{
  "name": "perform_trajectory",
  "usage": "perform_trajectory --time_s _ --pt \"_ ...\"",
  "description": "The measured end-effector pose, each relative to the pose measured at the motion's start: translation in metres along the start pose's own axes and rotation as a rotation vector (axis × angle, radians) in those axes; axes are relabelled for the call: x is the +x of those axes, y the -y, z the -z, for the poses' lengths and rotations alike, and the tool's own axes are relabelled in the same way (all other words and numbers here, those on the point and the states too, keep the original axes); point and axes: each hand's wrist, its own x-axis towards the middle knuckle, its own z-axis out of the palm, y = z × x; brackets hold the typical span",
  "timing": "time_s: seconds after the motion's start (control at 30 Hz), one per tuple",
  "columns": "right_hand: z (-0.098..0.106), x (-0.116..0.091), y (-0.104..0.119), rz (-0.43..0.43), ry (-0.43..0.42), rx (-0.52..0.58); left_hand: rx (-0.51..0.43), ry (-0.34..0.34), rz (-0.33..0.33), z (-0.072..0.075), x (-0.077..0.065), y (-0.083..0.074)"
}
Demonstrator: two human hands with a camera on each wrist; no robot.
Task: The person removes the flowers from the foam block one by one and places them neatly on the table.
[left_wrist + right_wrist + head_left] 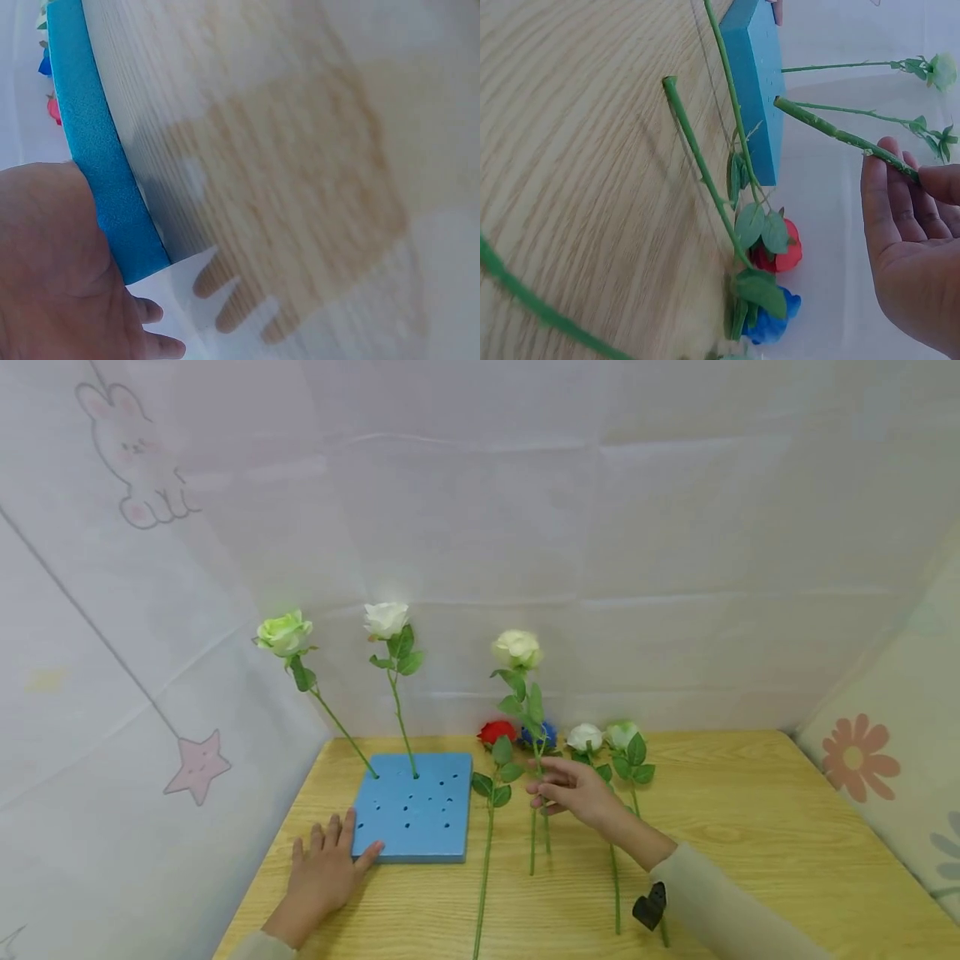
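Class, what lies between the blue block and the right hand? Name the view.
In the head view, the red rose's leafy stem lies on the table between the blue block and the right hand, which holds the cream rose.

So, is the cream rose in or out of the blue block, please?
Out: the right hand holds its stem, lower end free.

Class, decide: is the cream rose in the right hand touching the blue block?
Apart. The head view shows bare table between the rose and the block.
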Motion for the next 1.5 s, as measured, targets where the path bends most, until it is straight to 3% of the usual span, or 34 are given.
perform_trajectory --time_s 0.43,0.97,1.5 --pt "0.025 -0.034 -0.001 -0.074 -0.057 -0.007 -0.018 0.010 0.005 -0.004 -0.001 0.004" --pt "0.051 -0.058 -0.015 -0.129 -0.122 0.026 -0.020 0.005 -0.006 0.002 -0.002 0.001" --pt "0.082 -0.097 -0.024 -0.143 -0.178 -0.016 0.016 -0.019 -0.024 0.004 -0.001 -0.003"
